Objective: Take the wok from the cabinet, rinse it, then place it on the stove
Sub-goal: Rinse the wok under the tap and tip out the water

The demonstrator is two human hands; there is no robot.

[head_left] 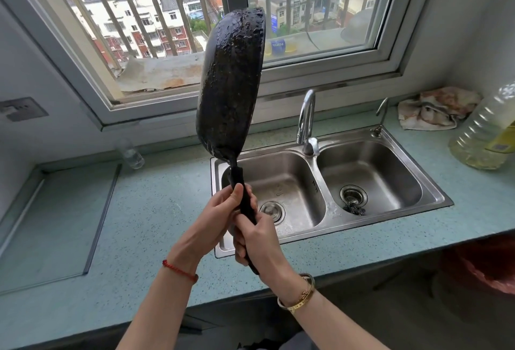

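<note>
A black wok [230, 85] stands almost upright on edge in the air, its wet, blackened underside facing me, above the left edge of the steel double sink [390, 133]. Both hands grip its black handle, which points down. My left hand [220, 217] holds the upper part of the handle, thumb up along it. My right hand [257, 241] is wrapped around the lower part, just below the left one. A recessed stove area [55, 224] lies in the counter at the left. The cabinet is out of view.
A chrome faucet [306, 121] stands behind the sink, with a smaller tap [380, 118] at its right. A glass [131, 153] stands on the counter behind the stove area. A crumpled cloth [437, 108] and a large oil bottle [487, 132] sit at the right.
</note>
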